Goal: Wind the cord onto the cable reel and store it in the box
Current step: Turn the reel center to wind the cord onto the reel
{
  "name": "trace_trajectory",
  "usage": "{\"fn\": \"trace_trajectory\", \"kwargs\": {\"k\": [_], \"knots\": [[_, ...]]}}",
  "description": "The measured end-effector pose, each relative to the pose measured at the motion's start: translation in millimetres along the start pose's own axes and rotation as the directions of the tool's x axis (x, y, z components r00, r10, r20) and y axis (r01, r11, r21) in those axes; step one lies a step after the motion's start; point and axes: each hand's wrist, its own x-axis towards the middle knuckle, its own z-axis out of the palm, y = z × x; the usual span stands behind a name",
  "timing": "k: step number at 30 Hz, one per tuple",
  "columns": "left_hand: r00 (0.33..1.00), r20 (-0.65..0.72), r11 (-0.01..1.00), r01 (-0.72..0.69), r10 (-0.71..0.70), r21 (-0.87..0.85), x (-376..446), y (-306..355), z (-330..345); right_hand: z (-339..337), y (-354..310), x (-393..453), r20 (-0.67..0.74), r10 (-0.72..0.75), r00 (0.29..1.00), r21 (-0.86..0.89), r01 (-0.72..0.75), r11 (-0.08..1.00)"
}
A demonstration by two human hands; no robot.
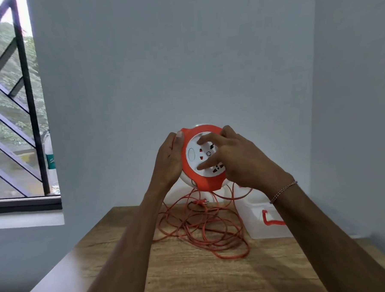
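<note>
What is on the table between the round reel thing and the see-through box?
In the head view, loose orange cord hangs from the reel towards the box.

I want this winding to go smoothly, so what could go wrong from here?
1. The cord lies in loose, crossing loops on the table; it may knot or snag as it is drawn in.
2. The plug lies among those loops and may catch on them.
3. The reel is held in the air by the left hand at its rim while the right hand fingers its face; it might slip.

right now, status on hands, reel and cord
Left hand grips cable reel rim; right hand fingers on its face. Cord mostly loose on table. Box behind right, nothing blocking.
</note>
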Motion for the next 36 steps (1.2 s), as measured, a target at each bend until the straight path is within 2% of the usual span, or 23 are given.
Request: {"fn": "trace_trajectory", "kwargs": {"k": [4,10,14,22,25,27,28,30,32,33,34,36], "knots": [[1.0,-0.009,1.0,-0.009,0.009,-0.007,0,0,-1,4,0,1,-0.018,0.043,0.999,0.009,-0.043,0.999],[1.0,-0.014,0.999,0.008,-0.008,-0.049,2,0,-1,12,1,-2,-0.135,0.164,0.977,0.017,-0.163,0.987],[1.0,-0.025,1.0,-0.005,0.005,-0.03,2,-1,-1,14,-1,-1,-0.214,0.244,0.946,0.089,-0.23,0.969],[0.999,-0.044,0.999,0.012,-0.01,0.036,4,-7,-2,17,-1,1,-0.227,0.332,0.916,0.188,-0.293,0.937],[0.999,-0.043,1.0,0.007,-0.007,0.012,6,-8,-4,9,14,2,-0.312,0.402,0.861,0.248,-0.335,0.909],[0.999,-0.042,1.0,-0.002,0.001,-0.013,7,-8,-6,3,29,0,-0.276,0.518,0.81,0.353,-0.416,0.838],[0.999,-0.042,1.0,-0.006,0.005,-0.03,8,-9,-7,1,36,-1,-0.192,0.579,0.792,0.421,-0.466,0.778],[0.999,-0.048,0.998,-0.011,0.007,-0.069,8,-7,-7,-3,47,-4,0.086,0.624,0.776,0.565,-0.554,0.611],[0.998,-0.062,0.996,-0.02,0.014,-0.089,8,-6,-7,-5,49,-6,0.358,0.529,0.769,0.743,-0.578,0.338],[0.997,-0.07,0.995,-0.024,0.018,-0.092,9,-6,-7,-6,50,-8,0.415,0.473,0.777,0.796,-0.562,0.226],[0.997,-0.079,0.995,-0.026,0.018,-0.097,9,-6,-6,-7,51,-8,0.428,0.444,0.787,0.827,-0.539,0.159],[0.993,-0.115,0.994,-0.025,0.012,-0.109,9,-6,-6,-7,51,-9,0.423,0.436,0.794,0.857,-0.507,0.093]]}}
